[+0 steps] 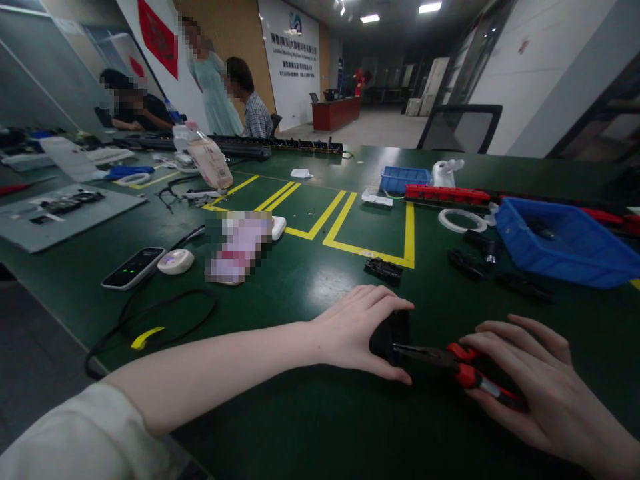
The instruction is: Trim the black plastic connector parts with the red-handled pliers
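My left hand [357, 327] is closed around a black part [391, 339], thumb below and fingers above, over the green table. In my right hand [535, 387] are needle-nose pliers [467, 370] with red and black handles. The pliers' jaws point left and their tips meet the black part; I cannot tell whether they grip it. Just beyond my left hand lies a small black piece [383, 269]. More black parts [467, 264] lie past my right hand, beside a blue bin.
The blue bin [570, 247] stands at the right, with a roll of tape [463, 221] next to it. A phone [243, 247], a grey device [134, 268] and a looped black cable [173, 297] lie left. A bottle [210, 160] stands farther back; several people are beyond.
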A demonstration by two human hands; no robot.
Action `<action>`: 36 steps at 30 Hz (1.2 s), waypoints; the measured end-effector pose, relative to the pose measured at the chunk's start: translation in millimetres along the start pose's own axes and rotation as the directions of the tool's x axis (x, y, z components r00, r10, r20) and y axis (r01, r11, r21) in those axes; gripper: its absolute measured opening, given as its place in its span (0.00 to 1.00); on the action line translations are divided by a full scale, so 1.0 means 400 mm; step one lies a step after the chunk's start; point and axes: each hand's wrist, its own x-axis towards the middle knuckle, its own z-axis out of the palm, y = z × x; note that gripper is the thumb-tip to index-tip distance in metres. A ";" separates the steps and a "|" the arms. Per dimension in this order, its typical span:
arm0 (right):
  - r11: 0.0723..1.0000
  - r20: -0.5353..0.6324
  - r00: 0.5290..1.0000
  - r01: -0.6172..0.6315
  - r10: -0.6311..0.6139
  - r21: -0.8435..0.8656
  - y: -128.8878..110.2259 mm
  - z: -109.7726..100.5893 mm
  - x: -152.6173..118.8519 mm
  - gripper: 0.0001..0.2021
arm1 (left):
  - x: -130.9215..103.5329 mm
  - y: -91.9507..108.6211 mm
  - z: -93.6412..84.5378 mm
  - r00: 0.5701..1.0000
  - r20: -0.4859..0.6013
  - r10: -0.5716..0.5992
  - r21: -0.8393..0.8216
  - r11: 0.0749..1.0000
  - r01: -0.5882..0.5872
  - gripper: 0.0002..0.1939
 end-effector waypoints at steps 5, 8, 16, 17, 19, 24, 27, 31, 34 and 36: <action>0.999 0.010 1.000 0.026 -0.026 -0.022 0.002 -0.004 0.000 0.23 | 0.002 0.002 0.003 0.999 0.008 -0.034 0.029 0.999 0.034 0.43; 0.998 0.023 0.998 0.052 -0.052 -0.036 0.003 -0.006 0.001 0.23 | 0.003 0.001 0.006 0.998 0.016 -0.054 0.061 0.997 0.053 0.42; 0.991 -0.066 0.991 -0.116 0.120 0.068 -0.031 -0.009 0.012 0.16 | 0.007 -0.001 0.000 0.991 0.034 -0.131 0.064 0.990 0.128 0.33; 0.990 -0.070 0.989 -0.124 0.128 0.061 -0.034 -0.011 0.014 0.16 | 0.007 -0.001 -0.001 0.989 0.027 -0.146 0.060 0.988 0.144 0.33; 0.991 -0.077 0.988 -0.134 0.136 0.028 -0.035 -0.015 0.017 0.16 | 0.008 -0.002 -0.002 0.983 0.011 -0.184 0.045 0.982 0.183 0.33; 0.990 -0.091 0.988 -0.131 0.127 -0.043 -0.030 -0.021 0.019 0.17 | 0.011 0.000 -0.005 0.965 0.005 -0.264 -0.025 0.964 0.264 0.31; 0.989 -0.104 0.985 -0.142 0.136 -0.047 -0.028 -0.022 0.019 0.17 | 0.011 0.004 -0.009 0.960 -0.011 -0.279 -0.057 0.959 0.278 0.28; 0.991 -0.099 0.988 -0.126 0.123 -0.032 -0.028 -0.023 0.017 0.17 | 0.012 0.008 -0.016 0.957 -0.031 -0.289 -0.070 0.956 0.286 0.26; 0.993 -0.083 0.990 -0.114 0.112 -0.020 -0.029 -0.022 0.018 0.17 | 0.011 0.007 -0.016 0.958 -0.034 -0.286 -0.065 0.957 0.283 0.25; 0.993 -0.072 0.991 -0.114 0.112 -0.017 -0.028 -0.021 0.021 0.17 | 0.010 0.006 -0.014 0.953 -0.042 -0.300 -0.049 0.953 0.298 0.25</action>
